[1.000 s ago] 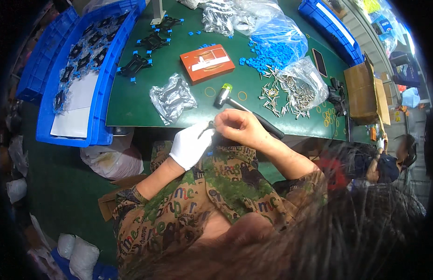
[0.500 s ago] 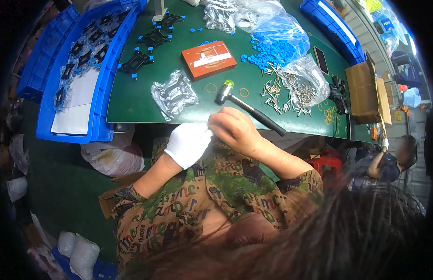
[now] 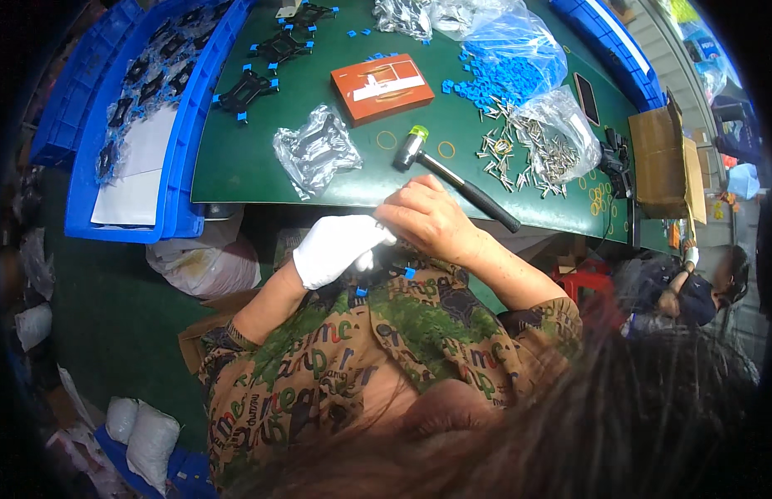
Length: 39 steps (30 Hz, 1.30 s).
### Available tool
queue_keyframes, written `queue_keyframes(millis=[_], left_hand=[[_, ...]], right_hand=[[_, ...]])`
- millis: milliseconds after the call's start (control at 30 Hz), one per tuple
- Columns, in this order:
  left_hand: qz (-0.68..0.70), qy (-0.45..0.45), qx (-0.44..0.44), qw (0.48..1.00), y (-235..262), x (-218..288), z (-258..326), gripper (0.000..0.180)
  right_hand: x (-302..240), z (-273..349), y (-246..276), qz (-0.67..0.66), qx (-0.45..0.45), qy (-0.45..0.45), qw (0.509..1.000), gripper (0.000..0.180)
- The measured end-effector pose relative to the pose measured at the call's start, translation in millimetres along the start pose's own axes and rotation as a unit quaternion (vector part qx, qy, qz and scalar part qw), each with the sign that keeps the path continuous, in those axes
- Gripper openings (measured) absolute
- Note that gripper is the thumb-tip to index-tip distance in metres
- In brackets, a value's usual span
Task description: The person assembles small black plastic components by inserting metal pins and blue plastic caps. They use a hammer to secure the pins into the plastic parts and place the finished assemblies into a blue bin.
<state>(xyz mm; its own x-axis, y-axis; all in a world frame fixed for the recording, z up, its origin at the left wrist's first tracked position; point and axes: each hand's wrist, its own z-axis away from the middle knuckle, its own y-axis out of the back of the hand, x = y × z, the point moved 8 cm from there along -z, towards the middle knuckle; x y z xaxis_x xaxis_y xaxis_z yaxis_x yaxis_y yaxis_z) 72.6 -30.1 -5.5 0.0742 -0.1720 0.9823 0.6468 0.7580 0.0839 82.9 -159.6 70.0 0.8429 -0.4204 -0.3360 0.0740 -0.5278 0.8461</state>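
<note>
**Hands off the bench edge, part now in my lap**

Both hands have dropped back from the bench edge since a second ago; the mallet (image 3: pixel 452 176) hasn't moved, head with green cap up, black handle running toward my right wrist.

Left hand (image 3: pixel 336 247), white glove, fingers curled shut around a small black frame part (image 3: pixel 384 274) with blue clips, held just below the bench (image 3: pixel 236 166) rim against my shirt. Right hand (image 3: pixel 427 220), bare, fingers bent over the same part from above, touching the glove. Most of the part is hidden; can't tell exactly how the right fingers bear on it.

Containers:
- Blue bin (image 3: pixel 180 133) on my left: black frame parts at the far end, white sheet at the near end.
- Second blue bin (image 3: pixel 70 108) further left, contents too dark to tell.
- Clear bag (image 3: pixel 510 58), open, small blue clips spilling onto the bench.
- Clear bag (image 3: pixel 560 141) of metal pins, more pins scattered beside it.
- Silver-clear bag (image 3: pixel 315 154) holding one black frame, near the mallet head.
- Orange flat box (image 3: pixel 383 86), closed, mid-bench.
- Cardboard box (image 3: pixel 660 162) at the right end.
</note>
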Motion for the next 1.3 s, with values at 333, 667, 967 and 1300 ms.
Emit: queue_keyframes(millis=[333, 667, 967, 1300], left_hand=[[0.016, 0.04, 0.009, 0.999, -2.4, -3.4, 0.0, 0.024], [-0.033, 0.017, 0.006, 0.999, -6.1, -10.7, 2.5, 0.025], [-0.219, -0.14, 0.132, 0.957, -1.6, -12.9, 11.0, 0.011], [-0.202, -0.109, 0.068, 0.971, -9.6, 6.0, -1.5, 0.025]], right_hand=[[-1.0, 17.3, -19.8, -0.027, 0.025, -0.047, 0.998, 0.035], [-5.0, 16.9, -19.8, -0.02, 0.077, -0.034, 0.996, 0.034], [-1.7, 20.1, -20.8, -0.002, 0.038, -0.009, 0.999, 0.037], [177.5, 13.3, 72.6, 0.168, 0.044, -0.275, 0.946, 0.017]])
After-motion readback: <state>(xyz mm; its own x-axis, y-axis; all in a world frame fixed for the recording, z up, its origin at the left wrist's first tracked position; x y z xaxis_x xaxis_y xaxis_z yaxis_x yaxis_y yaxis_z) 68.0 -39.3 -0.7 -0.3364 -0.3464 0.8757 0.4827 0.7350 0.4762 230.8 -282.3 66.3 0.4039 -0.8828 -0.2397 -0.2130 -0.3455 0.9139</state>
